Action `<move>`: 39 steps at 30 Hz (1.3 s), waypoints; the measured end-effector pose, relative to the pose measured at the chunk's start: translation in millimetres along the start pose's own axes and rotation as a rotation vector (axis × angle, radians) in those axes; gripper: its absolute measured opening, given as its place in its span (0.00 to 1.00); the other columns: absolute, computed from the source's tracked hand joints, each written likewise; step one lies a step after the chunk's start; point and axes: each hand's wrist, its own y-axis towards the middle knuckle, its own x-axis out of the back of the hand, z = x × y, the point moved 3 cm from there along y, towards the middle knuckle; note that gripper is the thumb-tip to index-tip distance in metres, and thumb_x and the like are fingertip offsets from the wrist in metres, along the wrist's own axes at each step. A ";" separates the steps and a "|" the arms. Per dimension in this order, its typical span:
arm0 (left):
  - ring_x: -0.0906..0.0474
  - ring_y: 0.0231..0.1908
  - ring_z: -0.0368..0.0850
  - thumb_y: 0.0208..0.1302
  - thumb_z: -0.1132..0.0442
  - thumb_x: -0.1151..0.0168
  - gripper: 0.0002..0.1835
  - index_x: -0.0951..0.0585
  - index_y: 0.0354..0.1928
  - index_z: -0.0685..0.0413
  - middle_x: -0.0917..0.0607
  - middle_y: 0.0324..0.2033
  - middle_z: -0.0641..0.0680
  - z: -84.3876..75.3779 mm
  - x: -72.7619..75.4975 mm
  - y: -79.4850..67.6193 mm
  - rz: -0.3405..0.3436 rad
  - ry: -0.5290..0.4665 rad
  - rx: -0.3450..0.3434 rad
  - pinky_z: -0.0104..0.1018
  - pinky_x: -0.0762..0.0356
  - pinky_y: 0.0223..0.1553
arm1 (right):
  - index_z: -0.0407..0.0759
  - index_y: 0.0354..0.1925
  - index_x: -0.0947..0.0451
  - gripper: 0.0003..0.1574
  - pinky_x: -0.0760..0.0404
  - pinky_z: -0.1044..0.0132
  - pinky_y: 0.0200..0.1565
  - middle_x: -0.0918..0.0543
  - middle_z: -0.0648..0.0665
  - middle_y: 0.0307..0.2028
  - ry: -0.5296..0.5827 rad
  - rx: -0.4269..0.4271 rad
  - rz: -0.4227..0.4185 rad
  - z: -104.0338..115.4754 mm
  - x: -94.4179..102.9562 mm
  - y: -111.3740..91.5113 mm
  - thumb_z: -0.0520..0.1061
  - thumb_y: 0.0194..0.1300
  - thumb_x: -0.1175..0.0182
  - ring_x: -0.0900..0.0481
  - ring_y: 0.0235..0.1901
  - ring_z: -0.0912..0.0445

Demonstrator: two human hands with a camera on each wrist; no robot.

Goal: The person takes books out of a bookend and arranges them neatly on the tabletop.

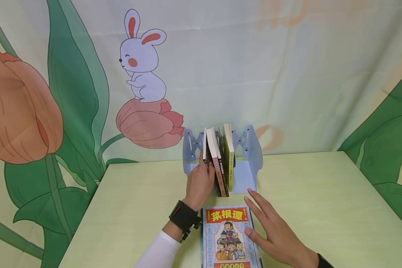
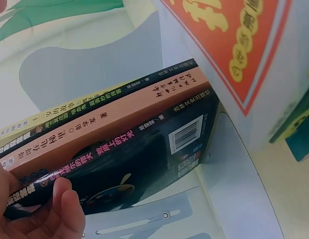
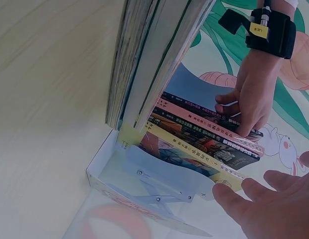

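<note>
My left hand [image 1: 200, 183] holds the upper part of the leftmost black book [image 2: 149, 164], its fingers against the cover and the thumb near the spines. Beside that book leans a pink-spined book [image 2: 112, 107], then another black-spined one. A yellow book [image 1: 231, 169] stands at the right of the row. All are in a pale blue expanding bookend [image 1: 255, 158]. My right hand [image 1: 278, 232], fingers spread and holding nothing, hovers by the right edge of a comic-covered book [image 1: 209, 238] lying flat in front.
The right wrist view shows page edges of thick stacked books [image 3: 149, 55] near the bookend. The light-wood table [image 1: 120, 208] runs to a printed curtain [image 1: 214, 74] behind. Bookend space shows right of the yellow book.
</note>
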 end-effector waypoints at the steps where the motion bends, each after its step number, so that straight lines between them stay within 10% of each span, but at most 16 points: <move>1: 0.37 0.12 0.39 0.77 0.56 0.55 0.30 0.43 0.74 0.63 0.27 0.14 0.49 0.2 0.2 0.0 -0.003 -0.002 0.001 0.30 0.45 0.15 | 0.54 0.78 0.52 0.53 0.24 0.44 0.59 0.51 0.47 0.78 -0.001 0.001 0.000 -0.2 0.0 0.1 0.55 0.64 0.36 0.47 0.75 0.54; 39: 0.46 0.10 0.40 0.79 0.53 0.59 0.30 0.38 0.71 0.68 0.37 0.12 0.48 -6.2 32.6 10.7 -0.085 -0.045 -0.004 0.31 0.51 0.16 | 0.53 0.77 0.50 0.54 0.35 0.37 0.63 0.51 0.48 0.78 -0.021 0.043 0.005 0.6 -0.1 7.1 0.58 0.62 0.35 0.47 0.75 0.50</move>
